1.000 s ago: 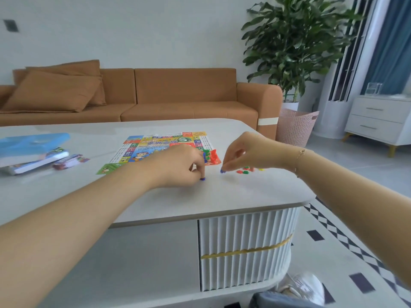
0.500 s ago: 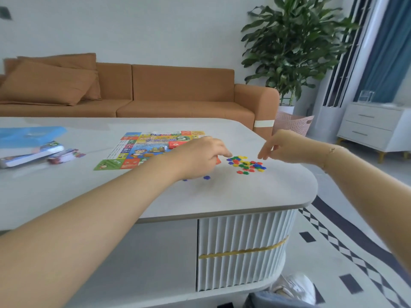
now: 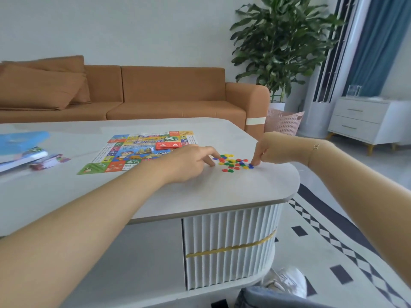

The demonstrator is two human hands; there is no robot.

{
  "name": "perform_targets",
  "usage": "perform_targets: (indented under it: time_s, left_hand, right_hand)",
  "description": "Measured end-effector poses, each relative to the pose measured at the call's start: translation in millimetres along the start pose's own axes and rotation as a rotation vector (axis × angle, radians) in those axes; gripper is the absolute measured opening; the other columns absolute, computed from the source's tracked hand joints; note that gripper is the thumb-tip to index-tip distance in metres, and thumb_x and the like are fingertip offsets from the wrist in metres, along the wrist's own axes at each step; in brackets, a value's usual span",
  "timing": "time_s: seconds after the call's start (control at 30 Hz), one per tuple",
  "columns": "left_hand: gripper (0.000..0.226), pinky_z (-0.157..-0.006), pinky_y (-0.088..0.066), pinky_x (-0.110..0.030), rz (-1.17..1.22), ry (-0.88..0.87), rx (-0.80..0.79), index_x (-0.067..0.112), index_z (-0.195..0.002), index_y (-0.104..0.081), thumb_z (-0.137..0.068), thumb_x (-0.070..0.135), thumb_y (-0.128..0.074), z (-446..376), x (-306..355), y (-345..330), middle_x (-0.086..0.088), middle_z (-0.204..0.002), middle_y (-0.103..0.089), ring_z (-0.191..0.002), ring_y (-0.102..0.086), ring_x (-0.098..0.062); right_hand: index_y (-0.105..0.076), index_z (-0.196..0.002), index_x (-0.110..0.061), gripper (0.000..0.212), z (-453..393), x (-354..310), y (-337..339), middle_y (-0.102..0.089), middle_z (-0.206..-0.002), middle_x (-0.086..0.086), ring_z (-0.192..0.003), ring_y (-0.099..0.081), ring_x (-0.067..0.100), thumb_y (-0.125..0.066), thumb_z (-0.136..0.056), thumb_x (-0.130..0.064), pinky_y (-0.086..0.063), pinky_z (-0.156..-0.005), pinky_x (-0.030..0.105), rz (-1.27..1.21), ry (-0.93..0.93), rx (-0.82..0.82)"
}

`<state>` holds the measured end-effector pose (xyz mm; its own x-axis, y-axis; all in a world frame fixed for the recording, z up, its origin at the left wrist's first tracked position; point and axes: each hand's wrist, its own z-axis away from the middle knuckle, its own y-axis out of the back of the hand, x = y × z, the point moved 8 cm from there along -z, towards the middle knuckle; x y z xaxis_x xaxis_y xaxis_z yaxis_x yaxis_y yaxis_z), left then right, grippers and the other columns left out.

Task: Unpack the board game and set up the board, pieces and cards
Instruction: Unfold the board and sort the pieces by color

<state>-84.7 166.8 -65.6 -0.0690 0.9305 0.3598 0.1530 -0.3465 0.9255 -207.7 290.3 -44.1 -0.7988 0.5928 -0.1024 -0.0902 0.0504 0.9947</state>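
The colourful game board [image 3: 133,152] lies unfolded on the white table [image 3: 233,192], with a small stack of red cards [image 3: 168,145] on its right part. Just right of the board is a loose pile of small red, yellow, green and blue pieces [image 3: 233,163]. My left hand [image 3: 191,163] reaches to the pile's left edge, with index finger stretched out and fingertips on either side of a blue piece [image 3: 214,158]. My right hand [image 3: 271,150] comes down on the pile's right edge, thumb and forefinger pinching a blue piece [image 3: 251,166].
The blue game box and its tray [image 3: 20,147] lie at the table's left with a small wrapped pack of cards [image 3: 49,162] beside them. Behind are an orange sofa [image 3: 155,96], a potted plant [image 3: 280,52] and a pink basket [image 3: 282,121]. The table's rounded edge is close to the pile.
Both hands left the near table spot where they set blue pieces down and moved to the pile. The right hand has now dropped onto a blue piece at the pile's right edge.
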Motion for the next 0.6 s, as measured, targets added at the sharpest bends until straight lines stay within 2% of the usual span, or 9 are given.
perform_targets:
  time_s: [0.1,0.17,0.23,0.33,0.4,0.53,0.6]
  left_hand:
    - [0.056,-0.088,-0.053,-0.052,0.016,0.047,-0.037,0.045,-0.109,-0.054,-0.077,0.011,-0.024,10,-8,10,0.033,-0.095,-0.065,-0.099,-0.062,-0.015]
    - [0.053,-0.086,-0.053,-0.054,0.029,0.055,-0.05,0.04,-0.099,-0.059,-0.07,0.011,-0.025,15,-12,16,0.033,-0.09,-0.067,-0.096,-0.062,-0.016]
    - [0.05,-0.088,-0.052,-0.047,0.044,0.056,-0.044,0.032,-0.094,-0.064,-0.074,0.002,-0.029,18,-13,20,0.024,-0.089,-0.071,-0.095,-0.062,-0.011]
    - [0.049,-0.086,-0.051,-0.032,0.058,0.084,-0.015,0.025,-0.091,-0.066,-0.078,-0.007,-0.031,22,-15,28,0.014,-0.086,-0.073,-0.087,-0.061,-0.007]
    - [0.048,-0.082,-0.05,-0.025,0.038,0.103,-0.017,0.022,-0.091,-0.067,-0.079,-0.008,-0.032,26,-19,33,0.009,-0.087,-0.074,-0.085,-0.062,-0.007]
    - [0.047,-0.08,-0.051,-0.025,-0.014,0.147,-0.046,0.017,-0.094,-0.07,-0.08,-0.007,-0.033,33,-31,41,0.005,-0.09,-0.073,-0.081,-0.061,-0.008]
    - [0.046,-0.075,-0.049,-0.021,-0.026,0.166,-0.042,0.019,-0.092,-0.07,-0.08,-0.008,-0.034,35,-36,45,0.006,-0.092,-0.072,-0.081,-0.06,-0.005]
  right_hand:
    - [-0.073,-0.107,-0.02,0.041,9,-5,-2,-0.068,-0.108,0.001,-0.095,-0.063,0.022,-0.043,-0.09,0.001,-0.053,-0.076,0.025,0.027,-0.011,-0.133]
    - [-0.073,-0.108,-0.021,0.045,15,-11,-2,-0.069,-0.105,-0.003,-0.094,-0.063,0.017,-0.041,-0.089,0.004,-0.054,-0.081,0.025,0.057,0.006,-0.182]
    - [-0.072,-0.109,-0.021,0.044,20,-20,-3,-0.07,-0.106,-0.005,-0.096,-0.063,0.014,-0.042,-0.088,0.004,-0.053,-0.091,0.029,0.08,0.036,-0.217]
    - [-0.071,-0.111,-0.022,0.042,28,-36,-7,-0.069,-0.102,-0.006,-0.094,-0.062,0.011,-0.044,-0.089,0.003,-0.051,-0.093,0.027,0.085,0.088,-0.272]
    - [-0.071,-0.111,-0.023,0.042,29,-49,-8,-0.07,-0.101,-0.006,-0.091,-0.061,0.01,-0.045,-0.09,0.002,-0.051,-0.091,0.027,0.053,0.141,-0.274]
    - [-0.071,-0.113,-0.027,0.047,24,-73,-15,-0.068,-0.087,-0.009,-0.073,-0.06,0.002,-0.044,-0.088,0.001,-0.052,-0.076,0.019,-0.086,0.251,-0.281]
    - [-0.07,-0.114,-0.028,0.047,21,-82,-18,-0.069,-0.086,-0.008,-0.075,-0.064,0.004,-0.044,-0.088,0.002,-0.053,-0.077,0.018,-0.196,0.3,-0.289]
